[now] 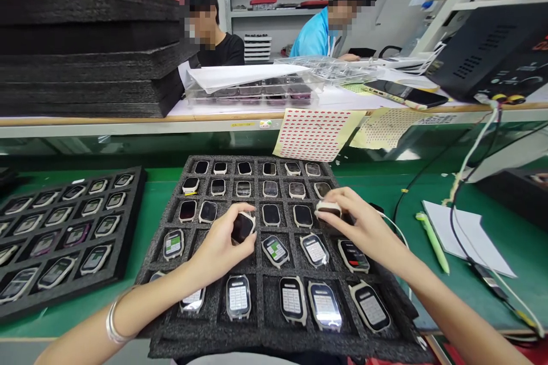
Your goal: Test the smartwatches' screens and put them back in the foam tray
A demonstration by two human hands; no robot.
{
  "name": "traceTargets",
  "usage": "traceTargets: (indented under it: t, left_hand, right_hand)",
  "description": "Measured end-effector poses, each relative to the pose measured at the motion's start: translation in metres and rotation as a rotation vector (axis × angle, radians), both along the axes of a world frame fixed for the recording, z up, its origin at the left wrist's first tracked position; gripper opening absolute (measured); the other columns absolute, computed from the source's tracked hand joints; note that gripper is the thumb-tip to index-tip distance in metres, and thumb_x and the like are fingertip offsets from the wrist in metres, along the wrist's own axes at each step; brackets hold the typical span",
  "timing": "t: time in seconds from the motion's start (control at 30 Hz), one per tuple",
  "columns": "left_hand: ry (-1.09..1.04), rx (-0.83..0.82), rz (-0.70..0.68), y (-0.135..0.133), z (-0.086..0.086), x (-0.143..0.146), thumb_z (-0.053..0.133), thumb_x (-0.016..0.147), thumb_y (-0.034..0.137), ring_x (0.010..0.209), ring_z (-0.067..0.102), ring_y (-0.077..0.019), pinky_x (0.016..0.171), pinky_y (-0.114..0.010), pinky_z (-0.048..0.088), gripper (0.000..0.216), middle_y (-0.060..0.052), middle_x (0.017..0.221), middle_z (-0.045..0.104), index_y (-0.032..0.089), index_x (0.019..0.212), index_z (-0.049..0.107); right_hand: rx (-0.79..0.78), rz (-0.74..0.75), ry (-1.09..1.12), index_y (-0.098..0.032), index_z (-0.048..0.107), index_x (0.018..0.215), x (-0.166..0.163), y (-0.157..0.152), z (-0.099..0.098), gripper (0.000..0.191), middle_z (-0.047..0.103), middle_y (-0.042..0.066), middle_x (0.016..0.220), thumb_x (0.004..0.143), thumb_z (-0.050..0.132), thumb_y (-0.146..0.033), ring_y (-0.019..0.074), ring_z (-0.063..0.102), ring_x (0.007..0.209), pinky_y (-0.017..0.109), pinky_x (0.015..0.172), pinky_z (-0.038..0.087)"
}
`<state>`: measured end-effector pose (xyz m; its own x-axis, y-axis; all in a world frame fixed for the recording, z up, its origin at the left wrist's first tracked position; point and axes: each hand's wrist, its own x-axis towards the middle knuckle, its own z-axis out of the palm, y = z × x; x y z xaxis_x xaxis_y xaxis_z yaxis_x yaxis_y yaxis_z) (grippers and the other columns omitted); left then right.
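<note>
A black foam tray (274, 348) with square compartments lies in front of me, holding rows of strapless smartwatches. Several in the nearer rows have lit screens, such as the smartwatch (238, 296) showing a light keypad; those farther back are dark. My left hand (226, 236), a silver bangle on its wrist, grips a dark-screened smartwatch (243, 228) between thumb and fingers over the tray's middle. Toward the right side, my right hand (353, 217) pinches another smartwatch (329, 209), tilted with its pale edge toward me. Whether either watch still touches its compartment, I cannot tell.
A second foam tray of watches (77, 239) lies at left on the green bench. Right are a green pen (433, 244), white paper (468, 234) and cables (460, 205). A shelf (205, 125) holds stacked foam (85, 51) and a phone (405, 93). Two people sit beyond.
</note>
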<state>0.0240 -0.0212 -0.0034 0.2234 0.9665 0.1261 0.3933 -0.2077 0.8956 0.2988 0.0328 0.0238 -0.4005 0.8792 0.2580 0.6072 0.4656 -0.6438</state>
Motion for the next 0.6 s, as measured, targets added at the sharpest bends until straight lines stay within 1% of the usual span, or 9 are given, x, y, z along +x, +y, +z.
traceTargets:
  t: [0.03,0.07,0.13,0.17,0.23,0.33,0.43,0.5,0.6]
  left_hand:
    - [0.0,0.015,0.008,0.001,0.0,0.0,0.055,0.08,0.019,0.076,0.052,-0.0163,0.073,-0.027,0.04,0.04,-0.001,0.091,0.057,0.022,0.118,0.045]
    - [-0.002,0.031,0.012,0.001,-0.001,-0.001,0.056,0.08,0.02,0.08,0.054,-0.0172,0.076,-0.028,0.041,0.041,-0.002,0.096,0.058,0.022,0.12,0.045]
    - [-0.013,0.069,0.013,0.002,-0.002,-0.001,0.057,0.08,0.02,0.092,0.056,-0.019,0.084,-0.03,0.041,0.042,-0.004,0.107,0.059,0.022,0.121,0.046]
    - [-0.021,0.086,0.011,0.002,-0.002,-0.001,0.056,0.08,0.019,0.098,0.055,-0.0196,0.088,-0.03,0.04,0.043,-0.004,0.112,0.059,0.023,0.122,0.046]
    - [-0.034,0.117,0.009,0.002,-0.003,-0.002,0.056,0.081,0.018,0.108,0.053,-0.0198,0.095,-0.031,0.038,0.044,-0.004,0.121,0.056,0.023,0.124,0.046]
    - [-0.049,0.143,0.025,0.002,-0.005,-0.002,0.057,0.08,0.017,0.115,0.05,-0.0196,0.1,-0.032,0.036,0.047,-0.004,0.126,0.054,0.023,0.125,0.045]
    - [-0.076,0.128,0.036,0.004,-0.007,-0.003,0.057,0.08,0.017,0.115,0.051,-0.0194,0.101,-0.032,0.037,0.046,-0.004,0.124,0.056,0.023,0.125,0.045]
    - [-0.091,0.112,0.039,0.005,-0.007,-0.003,0.057,0.08,0.017,0.114,0.052,-0.0193,0.1,-0.032,0.037,0.045,-0.003,0.123,0.056,0.024,0.123,0.046]
    - [-0.1,0.087,0.046,0.004,-0.006,-0.004,0.057,0.08,0.016,0.112,0.052,-0.0186,0.098,-0.031,0.037,0.043,-0.002,0.121,0.056,0.025,0.121,0.046]
  right_hand:
    - [-0.041,0.024,0.139,-0.017,0.06,0.093,-0.008,-0.002,0.008,0.024,0.06,0.01,0.095,0.089,0.054,-0.04,0.0228,0.06,0.082,0.032,0.065,0.05]
    - [-0.112,0.053,0.273,-0.017,0.058,0.097,-0.016,-0.004,0.016,0.022,0.061,0.009,0.096,0.09,0.054,-0.038,0.021,0.062,0.078,0.029,0.06,0.052]
    - [-0.236,0.093,0.487,-0.016,0.055,0.101,-0.031,-0.004,0.03,0.021,0.064,0.009,0.092,0.091,0.055,-0.035,0.0156,0.06,0.06,0.023,0.043,0.048]
    - [-0.291,0.117,0.557,-0.015,0.055,0.105,-0.038,-0.003,0.034,0.023,0.065,0.01,0.092,0.091,0.056,-0.033,0.0126,0.057,0.052,0.02,0.037,0.044]
    - [-0.41,0.19,0.655,-0.015,0.052,0.117,-0.051,0.0,0.039,0.032,0.064,0.012,0.1,0.09,0.059,-0.031,0.0087,0.052,0.046,0.017,0.032,0.04]
    - [-0.659,0.36,0.799,-0.018,0.043,0.13,-0.066,0.003,0.032,0.044,0.059,0.015,0.114,0.09,0.058,-0.028,0.0099,0.056,0.055,0.019,0.039,0.045]
    - [-0.849,0.478,0.903,-0.02,0.041,0.132,-0.076,0.002,0.018,0.043,0.058,0.013,0.113,0.092,0.056,-0.023,0.0128,0.06,0.066,0.023,0.052,0.05]
    - [-0.899,0.512,0.899,-0.02,0.043,0.132,-0.077,0.001,0.008,0.042,0.058,0.011,0.109,0.092,0.056,-0.021,0.0124,0.06,0.067,0.024,0.055,0.05]
    - [-0.91,0.541,0.853,-0.019,0.048,0.128,-0.074,0.001,-0.002,0.039,0.058,0.011,0.108,0.091,0.058,-0.019,0.0102,0.059,0.061,0.024,0.056,0.05]
